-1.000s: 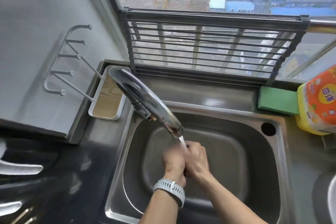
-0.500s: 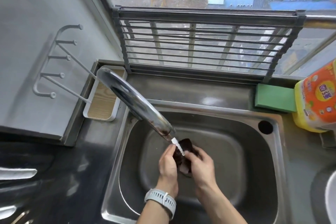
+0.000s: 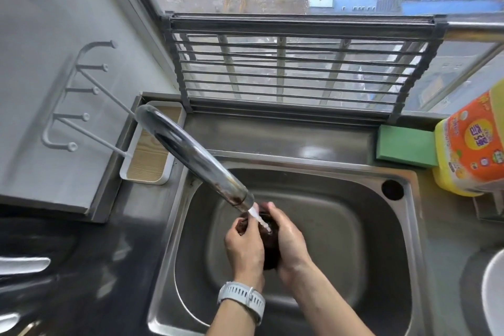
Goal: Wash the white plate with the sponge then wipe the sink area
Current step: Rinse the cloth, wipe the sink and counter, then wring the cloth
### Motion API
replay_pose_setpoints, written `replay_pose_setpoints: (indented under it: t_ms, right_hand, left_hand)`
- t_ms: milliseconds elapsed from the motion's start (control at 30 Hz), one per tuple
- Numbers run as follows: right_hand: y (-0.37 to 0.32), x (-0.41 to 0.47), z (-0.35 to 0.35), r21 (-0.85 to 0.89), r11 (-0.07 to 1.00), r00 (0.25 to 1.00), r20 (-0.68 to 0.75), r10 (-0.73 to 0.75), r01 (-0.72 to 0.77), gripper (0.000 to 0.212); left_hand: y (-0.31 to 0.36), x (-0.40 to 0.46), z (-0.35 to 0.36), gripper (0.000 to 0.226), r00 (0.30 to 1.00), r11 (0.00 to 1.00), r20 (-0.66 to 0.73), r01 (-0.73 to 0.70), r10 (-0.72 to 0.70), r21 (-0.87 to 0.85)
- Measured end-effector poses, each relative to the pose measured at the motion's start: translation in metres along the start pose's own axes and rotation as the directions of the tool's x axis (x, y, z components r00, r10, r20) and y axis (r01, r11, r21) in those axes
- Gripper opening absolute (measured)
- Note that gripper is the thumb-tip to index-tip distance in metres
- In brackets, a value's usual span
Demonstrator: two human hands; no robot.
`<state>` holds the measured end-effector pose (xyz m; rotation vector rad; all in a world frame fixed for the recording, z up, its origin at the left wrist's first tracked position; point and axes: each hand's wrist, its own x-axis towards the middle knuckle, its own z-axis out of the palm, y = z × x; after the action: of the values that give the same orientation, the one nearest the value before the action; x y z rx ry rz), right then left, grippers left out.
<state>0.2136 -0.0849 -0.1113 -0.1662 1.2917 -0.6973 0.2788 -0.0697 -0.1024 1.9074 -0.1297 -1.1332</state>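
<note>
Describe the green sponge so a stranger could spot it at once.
Start at the steel sink and follow its back ledge to the right corner. There the green sponge lies flat, beside the yellow and orange detergent bottle. It is the only plain green block.

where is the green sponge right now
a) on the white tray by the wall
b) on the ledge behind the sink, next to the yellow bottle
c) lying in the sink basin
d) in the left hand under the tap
b: the green sponge lies on the ledge behind the sink, beside the yellow bottle, while both hands hold a dark thing under the tap.
</note>
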Motion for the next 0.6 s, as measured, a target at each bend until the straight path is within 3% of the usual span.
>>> replay_pose_setpoints:
  t_ms: [100, 167, 200, 267, 433, 600]
  right_hand:
    - [-0.001, -0.001, 0.006, -0.099, 0.99, 0.995, 0.021, -0.1, 0.101, 0.024]
    - [-0.002, -0.002, 0.007, -0.129, 0.982, 0.991, 0.031, -0.133, 0.136, 0.028]
    - [-0.002, -0.003, 0.01, -0.159, 0.975, 0.988, 0.039, -0.152, 0.156, 0.03]
    - [0.001, -0.008, 0.015, -0.186, 0.969, 0.987, 0.022, -0.16, 0.161, 0.03]
    - [-0.004, -0.006, 0.013, -0.215, 0.97, 0.992, -0.026, -0.125, 0.117, 0.035]
    - [-0.004, -0.001, 0.005, -0.373, 0.924, 0.994, -0.026, -0.105, 0.088, 0.041]
  left_hand:
    - [0.001, 0.004, 0.006, 0.057, 0.988, 0.993, 0.154, 0.041, -0.024, -0.11]
    - [0.007, -0.005, 0.007, 0.027, 0.964, 0.995, 0.249, -0.087, 0.098, -0.054]
    - [0.006, -0.002, 0.008, 0.014, 0.962, 0.988, 0.233, -0.15, 0.14, 0.025]
    - [0.004, 0.008, 0.009, 0.02, 0.967, 0.976, 0.208, -0.176, 0.146, 0.13]
    - [0.011, 0.003, 0.015, 0.038, 0.986, 0.997, 0.167, -0.001, -0.013, 0.08]
    - [0.012, -0.001, 0.021, 0.031, 0.973, 0.979, 0.107, 0.202, -0.203, 0.019]
